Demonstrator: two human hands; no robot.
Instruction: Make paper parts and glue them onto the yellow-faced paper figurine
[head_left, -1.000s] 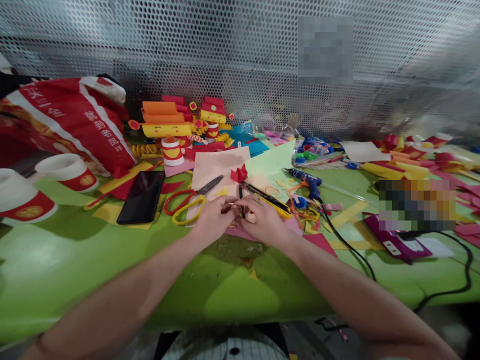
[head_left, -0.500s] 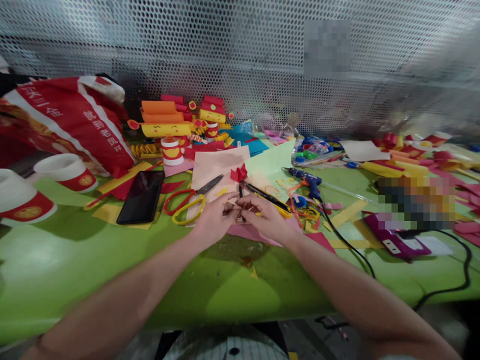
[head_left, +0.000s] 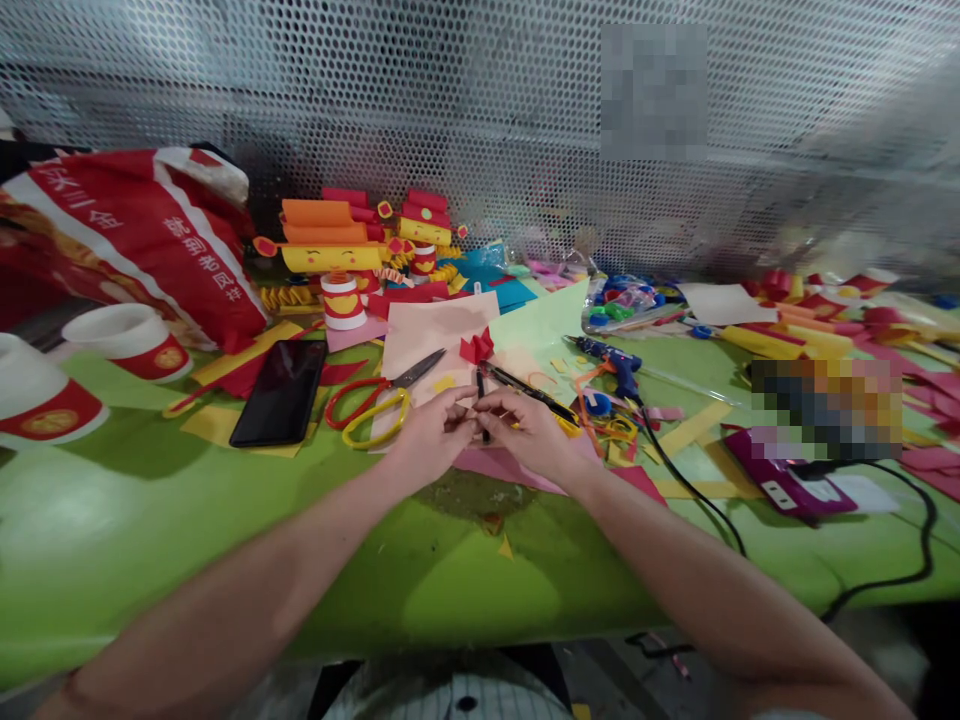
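Close together at the middle of the table, my left hand (head_left: 433, 432) and my right hand (head_left: 527, 432) meet at the fingertips. Both are closed in a pinch; whatever they hold is too small and hidden to name. A black pen-like stick (head_left: 481, 385) lies between and beyond them. Just past it sits a folded red paper piece (head_left: 477, 347). Scissors (head_left: 384, 399) with red and yellow handles rest left of my left hand, blades partly spread. Near my right fingers lies a black and yellow craft knife (head_left: 529, 388). Pink paper (head_left: 510, 470) is under my right hand.
To the left are a black phone (head_left: 279, 393), paper cups (head_left: 127, 342) and a red bag (head_left: 142, 240). Paper figures (head_left: 331, 255) stand at the back. A blue glue gun (head_left: 611, 360) trails a black cord on the right, near a purple box (head_left: 787, 480).
My fingers have shifted very slightly and remain pinched together. The view has moved a little; the things on the table stay in place.
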